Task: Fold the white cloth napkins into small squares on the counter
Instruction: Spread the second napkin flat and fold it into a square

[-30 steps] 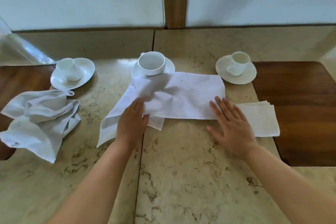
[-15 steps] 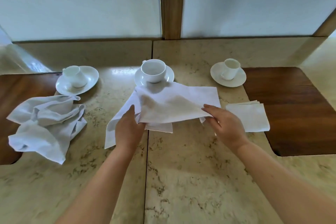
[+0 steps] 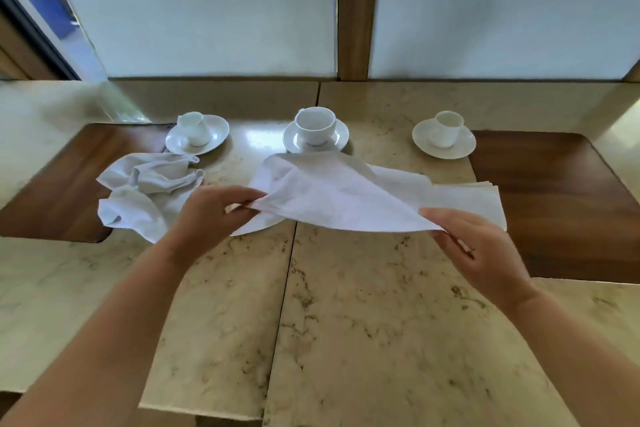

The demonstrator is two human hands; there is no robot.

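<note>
Both hands (image 3: 207, 215) (image 3: 485, 250) pinch one napkin (image 3: 339, 194) by its near corners.
Crumpled napkin (image 3: 149, 191) left, folded stack (image 3: 474, 198) right, three cups (image 3: 194, 128) (image 3: 315, 125) (image 3: 448, 126) beyond.

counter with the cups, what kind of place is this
Probably a cafe or restaurant service counter. Three white cups on saucers stand in a row on a marble counter with wood insets, and both hands hold a napkin up, beside a folded stack.

The table (image 3: 363, 305) is polished, veined beige stone with glossy dark wood insets (image 3: 561, 204) at both side edges; napkin (image 3: 339, 194) is matt white cloth, cups (image 3: 315, 125) glazed ceramic.
</note>
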